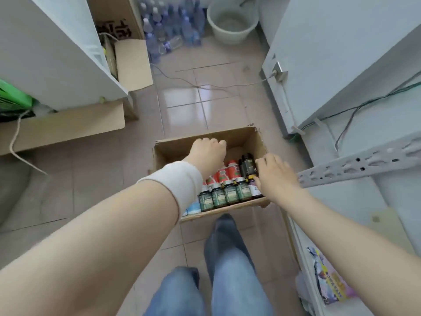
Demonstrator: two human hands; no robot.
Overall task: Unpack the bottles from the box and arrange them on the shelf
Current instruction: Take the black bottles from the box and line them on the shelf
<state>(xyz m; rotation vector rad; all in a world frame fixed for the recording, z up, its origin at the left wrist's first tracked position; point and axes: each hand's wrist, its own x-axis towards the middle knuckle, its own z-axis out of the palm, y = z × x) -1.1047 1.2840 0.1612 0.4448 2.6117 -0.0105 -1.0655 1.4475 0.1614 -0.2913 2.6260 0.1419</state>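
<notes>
At the far left a green plastic bag sits behind a long flat brown cardboard carton on the beige tiled floor. My left arm reaches forward with a white cloth wristband on it. My left hand hangs over the far left part of the open brown cardboard box, knuckles up and fingers curled under. I cannot tell whether it has anything in its grasp. The box stands on the floor just ahead of my blue jeans. Along its near edge, from the left, stand a white-and-blue bottle, a row of dark green bottles with pale caps, and a purple-labelled bottle in the near right corner. Behind them lie red-and-white bottles, and to their right stand black bottles with dark labels against the right wall. My right hand is at that wall, fingers spread and only lightly bent, their tips touching the black bottles without closing round one. Just right of it a grey perforated metal shelf rail juts in, with the pale shelf board below.
</notes>
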